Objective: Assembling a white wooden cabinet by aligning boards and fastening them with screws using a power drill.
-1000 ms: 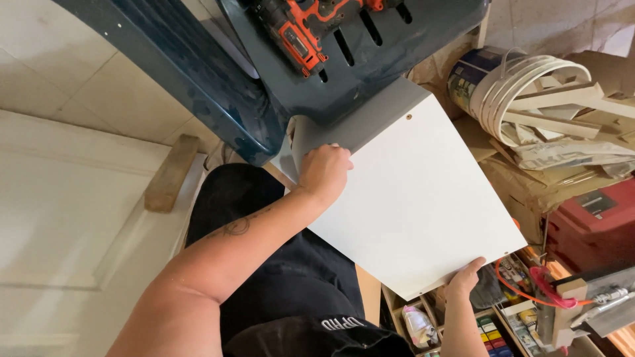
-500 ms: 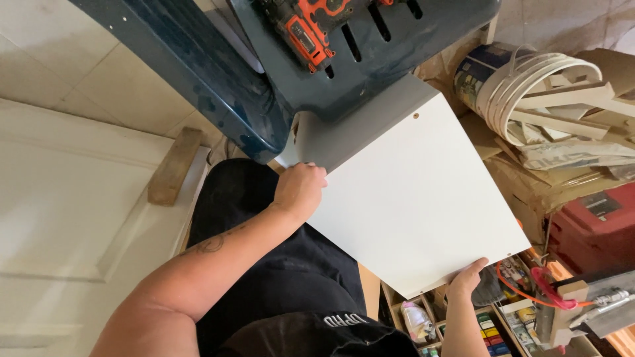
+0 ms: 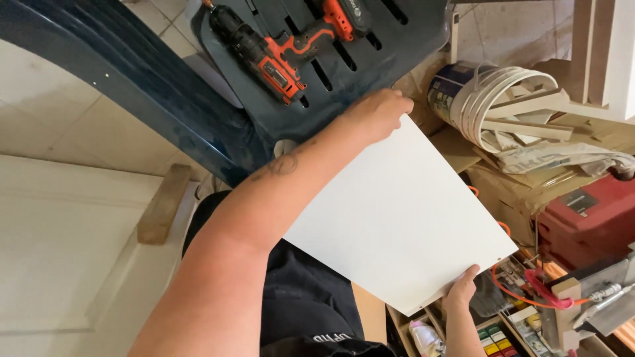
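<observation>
A white rectangular panel point(image 3: 403, 218) lies tilted across my lap. My left hand point(image 3: 378, 112) grips its far top corner, close to the dark blue plastic chair point(image 3: 159, 86). My right hand point(image 3: 463, 291) holds the panel's near bottom edge from below, fingers curled over it. Two orange and black cordless drills point(image 3: 264, 56) lie on the chair seat just beyond my left hand.
A white bucket point(image 3: 489, 106) with wood offcuts stands at the right, beside a red tool case point(image 3: 589, 218). An open toolbox point(image 3: 503, 324) with small parts and an orange cord sits under my right hand. A wooden block point(image 3: 163, 205) rests on the white door panel point(image 3: 59, 251) at left.
My left hand slid up the panel's edge from the near left corner to its top corner. The panel turned and rose toward the chair. My right hand kept its hold.
</observation>
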